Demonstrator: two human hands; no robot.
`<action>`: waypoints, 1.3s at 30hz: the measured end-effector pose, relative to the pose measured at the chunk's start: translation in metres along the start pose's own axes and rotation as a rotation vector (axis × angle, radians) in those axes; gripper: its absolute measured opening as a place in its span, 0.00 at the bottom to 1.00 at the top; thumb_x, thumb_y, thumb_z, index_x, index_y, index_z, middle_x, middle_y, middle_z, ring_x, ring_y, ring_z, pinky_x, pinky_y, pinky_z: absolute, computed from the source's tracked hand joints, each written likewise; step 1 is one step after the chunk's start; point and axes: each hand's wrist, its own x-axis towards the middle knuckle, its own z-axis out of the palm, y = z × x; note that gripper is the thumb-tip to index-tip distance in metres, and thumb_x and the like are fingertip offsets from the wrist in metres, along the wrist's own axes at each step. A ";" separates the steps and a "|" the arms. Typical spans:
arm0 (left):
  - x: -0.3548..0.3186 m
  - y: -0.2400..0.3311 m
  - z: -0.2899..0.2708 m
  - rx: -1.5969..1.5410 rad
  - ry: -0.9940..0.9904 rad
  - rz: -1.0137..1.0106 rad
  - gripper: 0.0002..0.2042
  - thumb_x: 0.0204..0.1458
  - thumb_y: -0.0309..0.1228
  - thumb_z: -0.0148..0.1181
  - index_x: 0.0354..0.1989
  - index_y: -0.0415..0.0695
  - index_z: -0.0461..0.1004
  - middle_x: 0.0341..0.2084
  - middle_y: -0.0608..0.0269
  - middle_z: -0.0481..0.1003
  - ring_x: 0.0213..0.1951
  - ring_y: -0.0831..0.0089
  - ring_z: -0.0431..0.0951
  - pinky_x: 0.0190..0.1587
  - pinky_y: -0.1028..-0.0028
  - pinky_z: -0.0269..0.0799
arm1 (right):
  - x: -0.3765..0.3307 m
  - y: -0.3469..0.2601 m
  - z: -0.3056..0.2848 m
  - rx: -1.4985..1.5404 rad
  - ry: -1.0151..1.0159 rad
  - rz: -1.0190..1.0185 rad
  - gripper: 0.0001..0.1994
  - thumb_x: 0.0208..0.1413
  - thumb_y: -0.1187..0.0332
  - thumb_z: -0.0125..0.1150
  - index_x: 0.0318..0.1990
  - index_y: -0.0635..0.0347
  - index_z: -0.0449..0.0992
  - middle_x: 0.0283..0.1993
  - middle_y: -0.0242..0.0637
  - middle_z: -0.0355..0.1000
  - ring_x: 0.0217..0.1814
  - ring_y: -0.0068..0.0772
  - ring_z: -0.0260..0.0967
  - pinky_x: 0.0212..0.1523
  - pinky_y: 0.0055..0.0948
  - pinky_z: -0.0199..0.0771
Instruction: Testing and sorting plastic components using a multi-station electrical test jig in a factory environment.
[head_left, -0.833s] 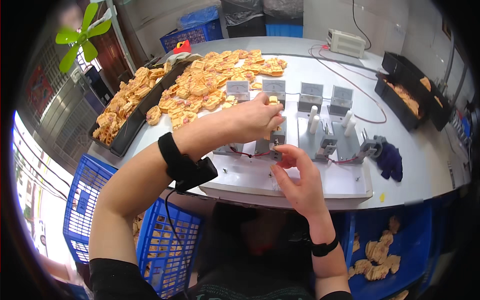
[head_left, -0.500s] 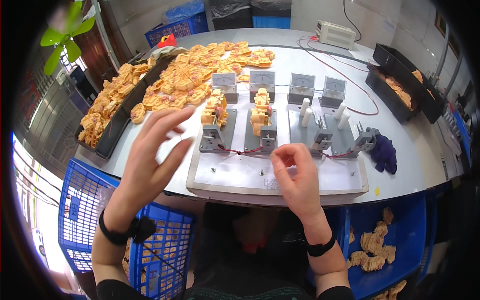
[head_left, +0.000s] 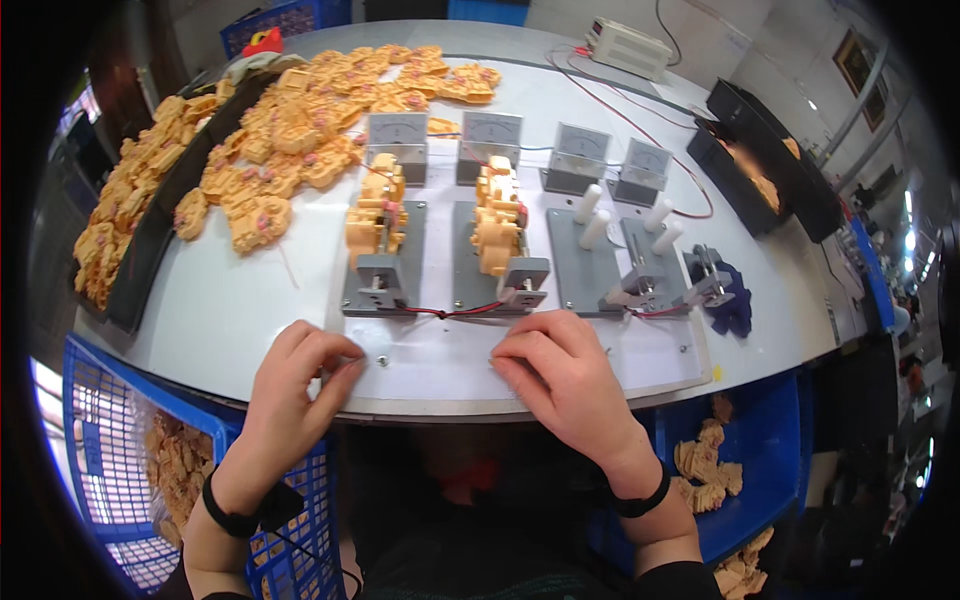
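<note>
My left hand (head_left: 305, 378) hovers over the front of a white board (head_left: 440, 385), thumb and fingertips drawn close, with nothing seen in them. Just right of those tips stands a small metal switch (head_left: 382, 361). My right hand (head_left: 570, 375) is curled low at the board's front; its thumb and finger pinch, and whatever is between them is hidden. Behind my hands, a yellow plastic gearbox (head_left: 377, 215) sits upright on a grey fixture (head_left: 412, 255). Another yellow gearbox (head_left: 497, 220) stands on the fixture to its right. Red and black wires (head_left: 443, 315) run between these fixtures.
Panel meters (head_left: 490, 135) line the back of the board. Fixtures with white posts (head_left: 595, 230) carry no gearbox. Yellow parts (head_left: 290, 120) are heaped at left beside a full black tray (head_left: 150, 250). Blue crates (head_left: 775, 450) flank me. A power supply (head_left: 628, 48) stands far back.
My left hand has come down from near the heap to the board's front edge, its fingers closing together. The right hand has lowered toward the front. The head view has shifted.
</note>
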 end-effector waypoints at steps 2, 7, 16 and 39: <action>0.005 0.003 0.003 -0.041 -0.021 -0.054 0.05 0.55 0.20 0.64 0.39 0.40 0.76 0.31 0.59 0.70 0.35 0.66 0.74 0.38 0.71 0.70 | -0.002 0.003 0.002 -0.034 0.004 0.009 0.05 0.55 0.71 0.69 0.38 0.59 0.80 0.43 0.38 0.73 0.48 0.44 0.72 0.50 0.39 0.71; -0.003 -0.014 0.001 -0.049 0.009 -0.058 0.06 0.55 0.16 0.58 0.38 0.39 0.72 0.32 0.63 0.65 0.31 0.76 0.65 0.34 0.78 0.59 | 0.001 0.008 0.011 0.047 0.097 -0.062 0.07 0.53 0.71 0.69 0.35 0.59 0.76 0.42 0.36 0.72 0.47 0.42 0.71 0.49 0.38 0.70; -0.001 -0.028 -0.012 0.062 -0.125 -0.031 0.08 0.66 0.25 0.54 0.50 0.37 0.72 0.41 0.60 0.72 0.39 0.75 0.70 0.41 0.77 0.66 | -0.005 0.010 0.020 0.006 0.189 -0.072 0.09 0.51 0.70 0.70 0.33 0.60 0.74 0.40 0.35 0.67 0.46 0.38 0.67 0.50 0.36 0.66; -0.004 -0.039 -0.003 0.007 -0.044 -0.074 0.04 0.66 0.22 0.51 0.46 0.40 0.69 0.36 0.69 0.65 0.35 0.82 0.63 0.38 0.80 0.58 | -0.005 0.010 0.022 -0.039 0.195 -0.084 0.09 0.52 0.68 0.70 0.34 0.59 0.74 0.41 0.35 0.67 0.48 0.37 0.66 0.50 0.36 0.66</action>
